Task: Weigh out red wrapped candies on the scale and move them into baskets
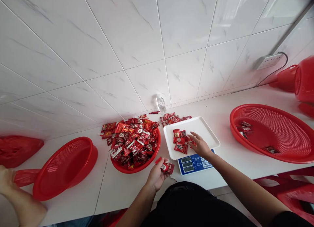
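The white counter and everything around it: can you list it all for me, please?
Counter: one, white, below the wall
Tiled wall: one, white, behind
Large baskets: three, red; left, middle, right
Tray: one, white, on the scale
Scale: one, blue and white
Packets: many, mostly red; tray, middle and right baskets, counter
Bottle: one, clear, by wall
Power strip: one, white, right
Cable: one, dark, right
Bag: one, red, far left
Containers: several, red, far right
Another person's limb: one, blurred, left
Hands: two; left holding packets, right at tray

one head-worn view, facing forward and down at the worktop (130, 194).
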Motion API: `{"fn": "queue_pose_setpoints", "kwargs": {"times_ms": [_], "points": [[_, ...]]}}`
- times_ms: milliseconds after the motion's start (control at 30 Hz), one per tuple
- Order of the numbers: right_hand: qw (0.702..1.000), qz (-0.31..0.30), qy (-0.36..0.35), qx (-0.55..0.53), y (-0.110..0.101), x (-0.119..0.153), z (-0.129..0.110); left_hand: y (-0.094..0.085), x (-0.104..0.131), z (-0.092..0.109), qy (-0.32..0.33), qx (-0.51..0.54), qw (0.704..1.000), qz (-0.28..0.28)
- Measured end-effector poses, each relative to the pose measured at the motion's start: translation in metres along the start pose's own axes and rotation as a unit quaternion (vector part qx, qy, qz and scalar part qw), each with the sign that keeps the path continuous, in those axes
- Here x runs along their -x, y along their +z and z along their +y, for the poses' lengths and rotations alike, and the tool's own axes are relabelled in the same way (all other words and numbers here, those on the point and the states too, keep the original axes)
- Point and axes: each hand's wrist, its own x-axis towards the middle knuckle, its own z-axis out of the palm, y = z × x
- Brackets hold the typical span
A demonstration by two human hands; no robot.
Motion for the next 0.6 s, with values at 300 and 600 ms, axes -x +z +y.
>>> {"fn": "queue_pose_setpoints", "kwargs": {"times_ms": [300, 600], "points": [[0.998, -0.034, -0.029, 0.038, -0.003, 0.013, 0.005, 0.001, -0.004, -0.001, -0.014, 0.020, 1.000, 0.015], [0.997, -0.049, -0.006, 0.063, 0.013, 0.012, -0.018, 0.005, -0.002, -0.003, -0.025, 0.008, 1.000, -0.001]]}}
